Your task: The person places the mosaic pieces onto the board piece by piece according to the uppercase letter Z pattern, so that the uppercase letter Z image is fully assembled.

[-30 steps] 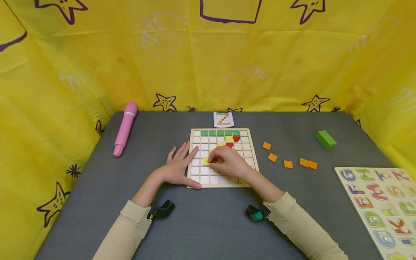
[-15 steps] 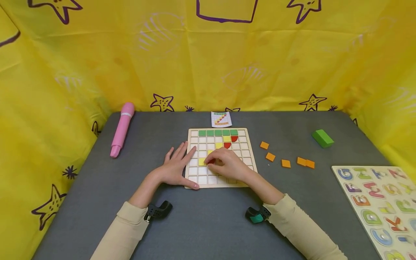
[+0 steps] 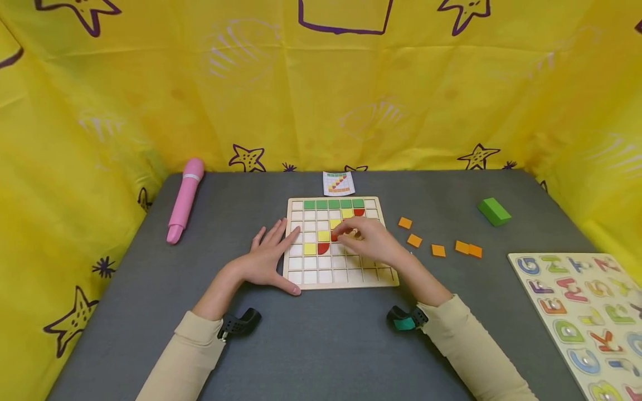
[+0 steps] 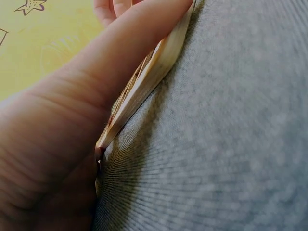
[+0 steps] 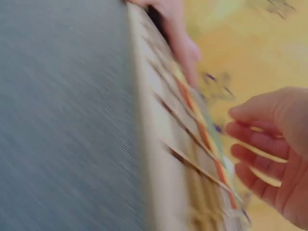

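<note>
A wooden grid board [image 3: 356, 275] with white cells lies on the table. My left hand [image 3: 268, 260] rests spread at its left side, the thumb by the near left corner; in the left wrist view the thumb [image 4: 130, 33] lies along the board's edge. Over the middle is my right hand [image 3: 372, 241], hiding several cells. In the right wrist view its loosely bent fingers hold nothing and stand off the board. Green tiles [image 3: 334, 205] form a row near the top. Yellow tiles [image 3: 310, 249] step diagonally, with red quarter-round pieces [image 3: 323, 248] beside them.
Behind the board lies a small pattern card [image 3: 338, 184]. Several loose orange tiles [image 3: 438, 250] and a green block [image 3: 494, 211] are to the right. A letter puzzle board [image 3: 582, 312] occupies the near right; a pink microphone [image 3: 185, 200] lies far left.
My right hand has let go of the red quarter-round piece beside the lowest yellow tile and moved right and slightly away. The left hand keeps its place on the board; the head view has shifted slightly.
</note>
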Action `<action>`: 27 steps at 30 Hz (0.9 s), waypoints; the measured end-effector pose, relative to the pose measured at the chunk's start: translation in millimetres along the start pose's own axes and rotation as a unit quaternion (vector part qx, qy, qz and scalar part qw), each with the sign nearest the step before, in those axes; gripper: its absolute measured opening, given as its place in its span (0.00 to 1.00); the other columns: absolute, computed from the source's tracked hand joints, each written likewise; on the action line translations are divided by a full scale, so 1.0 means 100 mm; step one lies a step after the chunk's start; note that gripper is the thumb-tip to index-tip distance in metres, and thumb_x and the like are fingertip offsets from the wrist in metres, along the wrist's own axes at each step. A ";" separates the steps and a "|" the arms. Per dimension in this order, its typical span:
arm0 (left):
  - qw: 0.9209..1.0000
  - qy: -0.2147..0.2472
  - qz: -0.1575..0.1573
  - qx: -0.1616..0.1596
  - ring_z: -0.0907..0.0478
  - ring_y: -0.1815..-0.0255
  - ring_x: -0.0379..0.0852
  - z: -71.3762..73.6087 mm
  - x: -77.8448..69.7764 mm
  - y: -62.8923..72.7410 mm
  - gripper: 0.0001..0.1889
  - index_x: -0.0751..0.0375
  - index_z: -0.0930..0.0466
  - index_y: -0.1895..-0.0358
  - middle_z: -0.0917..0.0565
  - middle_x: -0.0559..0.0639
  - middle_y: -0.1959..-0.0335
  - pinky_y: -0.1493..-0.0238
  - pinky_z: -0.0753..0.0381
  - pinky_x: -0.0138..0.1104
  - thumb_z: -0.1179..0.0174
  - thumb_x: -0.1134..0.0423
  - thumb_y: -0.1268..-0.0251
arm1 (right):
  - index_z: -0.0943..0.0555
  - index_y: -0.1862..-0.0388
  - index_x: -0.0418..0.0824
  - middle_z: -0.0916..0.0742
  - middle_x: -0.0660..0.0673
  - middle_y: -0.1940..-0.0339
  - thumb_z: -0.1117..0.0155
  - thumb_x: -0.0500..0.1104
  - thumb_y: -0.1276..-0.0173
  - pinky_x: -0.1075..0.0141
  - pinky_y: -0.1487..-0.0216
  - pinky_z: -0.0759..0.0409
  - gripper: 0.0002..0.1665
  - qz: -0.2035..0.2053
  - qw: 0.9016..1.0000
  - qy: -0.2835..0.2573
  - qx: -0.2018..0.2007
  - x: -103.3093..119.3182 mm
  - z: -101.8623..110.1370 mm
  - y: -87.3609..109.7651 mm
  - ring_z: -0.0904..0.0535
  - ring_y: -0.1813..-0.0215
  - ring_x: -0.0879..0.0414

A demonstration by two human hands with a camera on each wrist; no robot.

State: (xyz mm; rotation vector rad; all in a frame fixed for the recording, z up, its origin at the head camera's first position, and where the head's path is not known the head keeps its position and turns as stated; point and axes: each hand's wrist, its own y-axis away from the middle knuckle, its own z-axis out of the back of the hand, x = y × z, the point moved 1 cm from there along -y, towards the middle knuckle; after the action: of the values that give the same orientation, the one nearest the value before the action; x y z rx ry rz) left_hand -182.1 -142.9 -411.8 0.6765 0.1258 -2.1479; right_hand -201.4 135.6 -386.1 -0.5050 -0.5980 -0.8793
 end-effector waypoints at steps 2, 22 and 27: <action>1.000 0.001 0.000 -0.001 0.73 0.22 0.59 0.00 0.01 0.00 0.68 0.59 0.60 0.21 0.68 0.65 0.22 0.31 0.74 0.59 0.27 0.33 0.59 | 0.14 0.56 0.38 0.13 0.48 0.60 0.35 0.39 0.32 0.59 0.56 0.21 0.08 -0.026 0.999 0.015 -0.012 -0.10 0.16 0.03 0.20 0.57 0.55; 1.000 0.004 0.001 -0.003 0.73 0.22 0.58 -0.01 0.03 0.01 0.68 0.58 0.61 0.20 0.68 0.64 0.22 0.32 0.74 0.59 0.28 0.32 0.59 | 0.17 0.57 0.35 0.15 0.41 0.64 0.31 0.39 0.38 0.54 0.55 0.27 0.12 -0.196 0.975 0.101 0.000 -0.79 0.90 0.38 0.23 0.60 0.46; 1.000 0.002 -0.002 -0.002 0.73 0.22 0.58 -0.01 0.03 0.00 0.68 0.58 0.61 0.20 0.68 0.64 0.22 0.32 0.74 0.59 0.28 0.32 0.59 | 0.17 0.58 0.35 0.15 0.43 0.67 0.31 0.39 0.38 0.57 0.58 0.28 0.12 -0.199 0.974 0.105 -0.005 -0.82 0.91 0.39 0.23 0.62 0.48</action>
State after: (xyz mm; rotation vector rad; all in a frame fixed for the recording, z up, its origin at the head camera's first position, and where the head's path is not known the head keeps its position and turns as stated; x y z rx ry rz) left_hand -183.3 -144.5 -413.6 0.6795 0.1334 -2.1492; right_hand -234.7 259.2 -381.3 -0.2981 -0.5072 -1.2996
